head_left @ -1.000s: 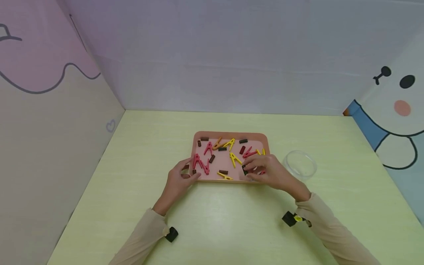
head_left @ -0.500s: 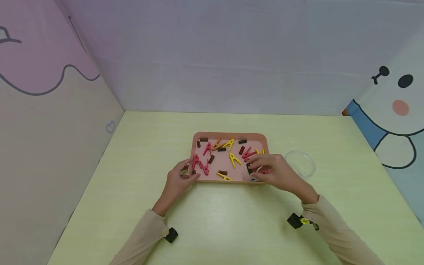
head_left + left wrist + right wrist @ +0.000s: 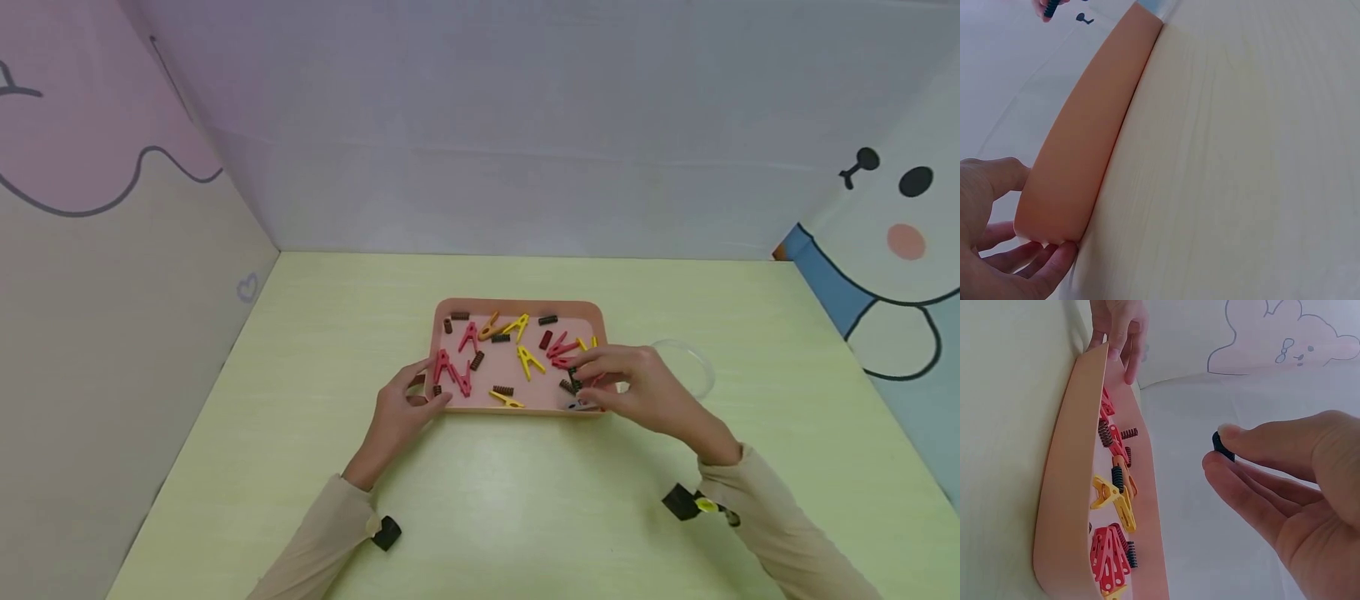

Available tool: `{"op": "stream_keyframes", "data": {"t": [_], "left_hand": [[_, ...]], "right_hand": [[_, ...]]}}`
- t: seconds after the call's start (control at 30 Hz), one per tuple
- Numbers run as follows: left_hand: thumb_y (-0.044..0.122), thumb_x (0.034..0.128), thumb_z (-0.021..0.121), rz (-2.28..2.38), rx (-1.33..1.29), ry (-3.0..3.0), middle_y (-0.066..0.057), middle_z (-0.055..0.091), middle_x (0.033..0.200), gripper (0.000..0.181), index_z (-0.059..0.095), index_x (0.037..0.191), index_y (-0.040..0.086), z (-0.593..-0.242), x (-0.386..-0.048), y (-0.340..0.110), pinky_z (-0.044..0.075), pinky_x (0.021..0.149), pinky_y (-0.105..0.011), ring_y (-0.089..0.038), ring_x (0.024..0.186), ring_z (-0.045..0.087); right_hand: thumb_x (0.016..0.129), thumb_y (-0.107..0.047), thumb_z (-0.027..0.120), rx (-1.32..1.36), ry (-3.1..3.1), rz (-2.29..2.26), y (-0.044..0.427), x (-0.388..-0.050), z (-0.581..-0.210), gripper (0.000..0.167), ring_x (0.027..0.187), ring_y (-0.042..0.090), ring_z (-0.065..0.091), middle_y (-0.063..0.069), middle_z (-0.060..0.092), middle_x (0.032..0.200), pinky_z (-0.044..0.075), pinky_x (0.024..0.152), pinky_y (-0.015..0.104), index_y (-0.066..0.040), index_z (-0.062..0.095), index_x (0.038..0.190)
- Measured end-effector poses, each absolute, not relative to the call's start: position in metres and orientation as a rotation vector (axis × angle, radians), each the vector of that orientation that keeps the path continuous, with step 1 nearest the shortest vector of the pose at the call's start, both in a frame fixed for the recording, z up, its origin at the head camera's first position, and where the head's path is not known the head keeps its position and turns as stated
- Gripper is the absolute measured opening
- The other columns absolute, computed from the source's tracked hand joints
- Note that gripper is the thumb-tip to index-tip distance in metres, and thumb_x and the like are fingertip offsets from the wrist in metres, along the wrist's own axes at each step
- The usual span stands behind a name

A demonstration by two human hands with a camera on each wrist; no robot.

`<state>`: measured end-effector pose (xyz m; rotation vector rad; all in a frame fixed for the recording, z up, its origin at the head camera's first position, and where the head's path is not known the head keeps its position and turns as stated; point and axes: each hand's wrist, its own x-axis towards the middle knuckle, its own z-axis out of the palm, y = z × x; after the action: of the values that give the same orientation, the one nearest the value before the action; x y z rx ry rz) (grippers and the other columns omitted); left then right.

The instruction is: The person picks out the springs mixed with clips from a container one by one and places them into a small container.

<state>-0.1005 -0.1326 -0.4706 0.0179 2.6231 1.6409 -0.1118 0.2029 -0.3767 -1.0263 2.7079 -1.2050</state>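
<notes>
- Grip, right hand (image 3: pixel 641 387): narrow; thumb and fingertip pinch one dark spring (image 3: pixel 1222 446), raised over the tray toward three to four o'clock from its middle, head view.
- Grip, left hand (image 3: pixel 405 408): holds the end of the pink tray (image 3: pixel 1075 144) at eight o'clock, fingers against the end wall.
- Done, as far as shown: a single spring lifted.
- Remaining in the tray: brown springs (image 3: pixel 460 316) at ten o'clock; one black spring (image 3: pixel 548 320) at one; one red spring (image 3: pixel 545 340) at two; one loose dark spring (image 3: pixel 567 387) at four; further springs between.
- Also remaining, mixed among them: red clips (image 3: pixel 468 335), mostly nine to ten o'clock, others near three; yellow clips (image 3: pixel 530 362), scattered; one orange clip (image 3: pixel 489 327) at eleven; one grey clip (image 3: pixel 579 405) at four, just below the right fingers.
- Clear round dish (image 3: pixel 707 367): on the surface (image 3: pixel 480 500), outside the tray at three o'clock, partly hidden by the right hand; contents cannot be told.
- Stage, by judgement: early, most pieces lying unsorted.
</notes>
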Motion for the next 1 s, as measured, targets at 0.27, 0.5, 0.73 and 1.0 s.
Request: {"op": "stream_keyframes", "data": {"t": [0.27, 0.5, 0.73, 1.0], "left_hand": [[0.025, 0.0809, 0.077, 1.643, 0.006, 2.632, -0.008, 0.052, 0.131, 0.064, 0.050, 0.137, 0.013, -0.471, -0.101, -0.132, 0.056, 0.076, -0.030, -0.024, 0.104, 0.059], [0.024, 0.0805, 0.077, 1.648, -0.004, 2.618, -0.008, 0.052, 0.132, 0.064, 0.049, 0.138, 0.014, -0.472, -0.101, -0.133, 0.056, 0.077, -0.031, -0.024, 0.104, 0.060], [0.024, 0.0806, 0.077, 1.637, -0.015, 2.632, -0.008, 0.052, 0.131, 0.064, 0.049, 0.137, 0.013, -0.473, -0.101, -0.133, 0.056, 0.076, -0.030, -0.024, 0.102, 0.060], [0.025, 0.0807, 0.077, 1.641, -0.013, 2.627, -0.008, 0.052, 0.132, 0.065, 0.049, 0.138, 0.014, -0.473, -0.101, -0.132, 0.056, 0.076, -0.030, -0.024, 0.103, 0.060]], "right_hand": [[0.074, -0.004, 0.079, -1.001, 2.740, -1.171, 0.209, -0.108, -0.369, 0.021, 0.082, 0.010, 0.065, 0.003, 0.067, 0.106, 0.056, 0.070, 0.024, -0.007, 0.073, 0.094], [0.073, -0.002, 0.079, -1.049, 2.772, -1.171, 0.216, -0.106, -0.365, 0.021, 0.081, 0.009, 0.065, 0.004, 0.068, 0.104, 0.056, 0.069, 0.024, -0.006, 0.073, 0.094], [0.073, 0.002, 0.078, -1.072, 2.787, -1.172, 0.223, -0.103, -0.360, 0.023, 0.076, 0.005, 0.065, 0.004, 0.067, 0.105, 0.056, 0.067, 0.025, -0.008, 0.072, 0.093], [0.073, 0.001, 0.079, -1.037, 2.802, -1.180, 0.230, -0.101, -0.355, 0.025, 0.076, 0.005, 0.065, 0.003, 0.067, 0.107, 0.056, 0.068, 0.024, -0.009, 0.072, 0.095]]}}
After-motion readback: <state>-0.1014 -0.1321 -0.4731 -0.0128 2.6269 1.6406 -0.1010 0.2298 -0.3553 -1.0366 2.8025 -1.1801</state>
